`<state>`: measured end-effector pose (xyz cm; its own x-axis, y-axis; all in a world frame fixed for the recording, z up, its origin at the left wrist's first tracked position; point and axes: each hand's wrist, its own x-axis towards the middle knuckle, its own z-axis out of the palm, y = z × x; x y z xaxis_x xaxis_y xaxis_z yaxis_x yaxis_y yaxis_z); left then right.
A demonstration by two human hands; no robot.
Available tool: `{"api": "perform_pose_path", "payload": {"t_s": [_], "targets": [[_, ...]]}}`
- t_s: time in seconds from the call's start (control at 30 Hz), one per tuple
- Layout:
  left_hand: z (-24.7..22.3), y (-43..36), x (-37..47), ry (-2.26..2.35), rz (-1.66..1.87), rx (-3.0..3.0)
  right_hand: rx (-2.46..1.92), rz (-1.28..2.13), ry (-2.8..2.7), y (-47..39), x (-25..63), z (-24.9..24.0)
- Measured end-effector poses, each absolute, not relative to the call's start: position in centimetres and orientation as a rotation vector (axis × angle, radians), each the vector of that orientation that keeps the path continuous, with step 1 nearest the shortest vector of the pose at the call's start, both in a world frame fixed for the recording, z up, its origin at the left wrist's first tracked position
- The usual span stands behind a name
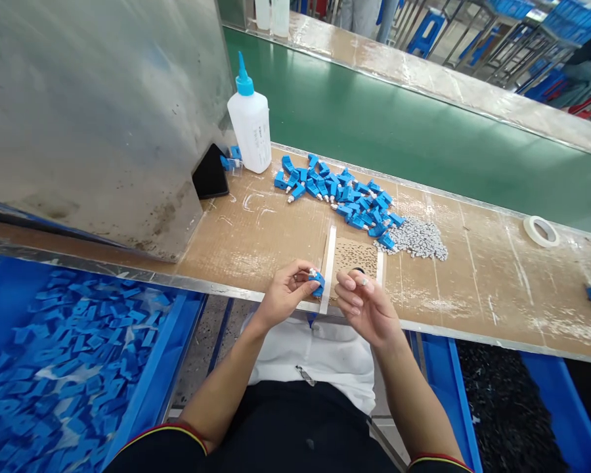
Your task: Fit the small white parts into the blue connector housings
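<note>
My left hand pinches a blue plastic piece with a whitish tip at the bench's front edge. Just to its right, my right hand is raised with fingers curled, and a small pale grey piece shows at its fingertips. Behind that hand lies a card covered with small dark marks, between two white strips. Farther back sits a heap of blue pieces, some with white tips, and beside it a pile of small grey pieces.
A white bottle with a blue nozzle stands behind at the left, near a large metal panel. A tape roll lies far right. Blue bins with blue pieces and black pieces flank me below the bench.
</note>
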<state>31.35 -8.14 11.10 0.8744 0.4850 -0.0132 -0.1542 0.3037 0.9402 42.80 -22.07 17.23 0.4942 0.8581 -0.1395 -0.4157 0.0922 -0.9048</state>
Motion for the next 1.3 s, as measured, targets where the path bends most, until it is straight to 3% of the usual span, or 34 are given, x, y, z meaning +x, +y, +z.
{"api": "perform_pose_path", "payload": {"t_s": [0.2,0.33,0.83,1.1,1.3], "targets": [[11.0,-8.2,31.3,0.315,0.437,1.215,-1.961,0.275,-1.185,-24.9,48.4,18.0],[11.0,-8.2,31.4,0.306,0.435,1.219,-2.152,0.244,-1.523,-25.3,50.7,17.3],[10.9,-8.3,31.2,0.306,0.423,1.232,-2.215,0.18,-1.77,-23.9,50.9,15.5],[10.9,-8.2,31.2,0.288,0.468,1.196,-2.018,0.25,-1.435,-23.5,49.3,18.9],[11.1,-8.0,31.4,0.286,0.505,1.224,-1.807,0.341,-1.152,-21.8,44.3,17.7]]}}
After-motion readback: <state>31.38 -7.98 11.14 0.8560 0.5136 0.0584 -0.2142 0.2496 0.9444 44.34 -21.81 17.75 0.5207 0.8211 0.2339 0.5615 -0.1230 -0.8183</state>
